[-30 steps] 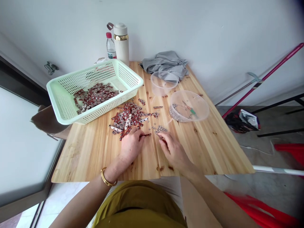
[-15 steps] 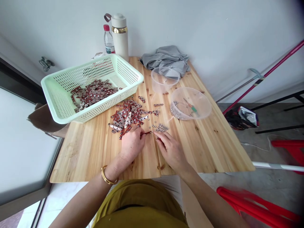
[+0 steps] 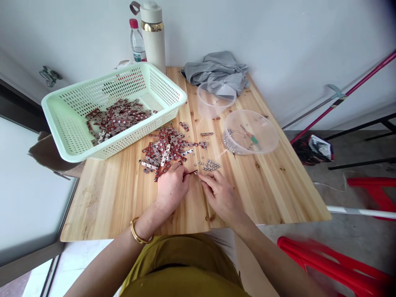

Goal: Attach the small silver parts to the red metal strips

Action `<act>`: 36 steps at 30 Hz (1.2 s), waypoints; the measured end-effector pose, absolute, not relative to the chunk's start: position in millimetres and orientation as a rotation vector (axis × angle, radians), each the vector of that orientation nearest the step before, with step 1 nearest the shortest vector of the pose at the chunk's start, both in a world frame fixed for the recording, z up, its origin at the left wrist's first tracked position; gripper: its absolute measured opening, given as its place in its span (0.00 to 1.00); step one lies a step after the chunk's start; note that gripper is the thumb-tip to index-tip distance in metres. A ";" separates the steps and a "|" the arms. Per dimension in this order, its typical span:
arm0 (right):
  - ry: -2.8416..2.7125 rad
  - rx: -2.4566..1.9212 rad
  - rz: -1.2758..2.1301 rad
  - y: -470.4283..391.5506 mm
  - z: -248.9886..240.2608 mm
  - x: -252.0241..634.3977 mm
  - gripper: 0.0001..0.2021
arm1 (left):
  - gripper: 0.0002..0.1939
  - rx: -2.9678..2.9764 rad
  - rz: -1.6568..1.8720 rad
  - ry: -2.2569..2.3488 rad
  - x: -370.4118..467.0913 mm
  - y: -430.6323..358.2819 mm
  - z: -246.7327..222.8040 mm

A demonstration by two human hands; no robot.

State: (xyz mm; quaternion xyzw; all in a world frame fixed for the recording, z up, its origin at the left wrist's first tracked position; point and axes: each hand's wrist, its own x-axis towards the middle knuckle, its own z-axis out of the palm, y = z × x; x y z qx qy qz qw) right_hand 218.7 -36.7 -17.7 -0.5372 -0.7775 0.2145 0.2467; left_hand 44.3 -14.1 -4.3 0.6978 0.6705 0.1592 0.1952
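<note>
Dark-red strip [image 3: 192, 172] is pinched in my left hand [image 3: 172, 186], my right hand [image 3: 224, 199] now at its tip near metal bits [image 3: 211, 165], grip unclear.

One basket [image 3: 161, 119], two tubs [image 3: 206, 108], one bottle [image 3: 137, 43], one flask [image 3: 155, 47], one cloth [image 3: 213, 68], strips [image 3: 165, 152] and beads [image 3: 210, 166] too many to count

Behind the table [image 3: 262, 198] rises a pale wall [image 3: 278, 37], with red stools [image 3: 334, 264] on the grey floor [image 3: 321, 198].
</note>
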 end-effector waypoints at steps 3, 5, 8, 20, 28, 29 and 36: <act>-2.073 -1.433 0.616 -35.8 -16.2 220.4 0.17 | 0.07 1.949 0.439 1.880 44.0 -14.0 -4.8; -2.050 -1.451 0.593 -35.1 -15.4 220.3 0.17 | 0.07 1.947 0.439 1.879 43.9 -14.1 -5.3; -2.047 -1.470 0.572 -34.5 -15.4 218.7 0.17 | 0.07 1.952 0.451 1.875 44.0 -14.4 -6.3; -2.169 -1.541 0.517 -34.6 -16.0 217.5 0.19 | 0.07 1.976 0.440 1.870 44.0 -14.6 -5.2; -2.285 -1.592 0.433 -36.6 -17.6 217.6 0.20 | 0.08 1.985 0.456 1.870 43.4 -16.3 -5.6; -2.294 -1.591 0.433 -36.1 -16.3 218.6 0.20 | 0.08 1.992 0.471 1.862 42.7 -16.6 -5.8; -2.159 -1.552 0.387 -5.1 -0.4 225.0 0.13 | 0.04 1.954 0.593 1.775 36.9 -15.6 -10.1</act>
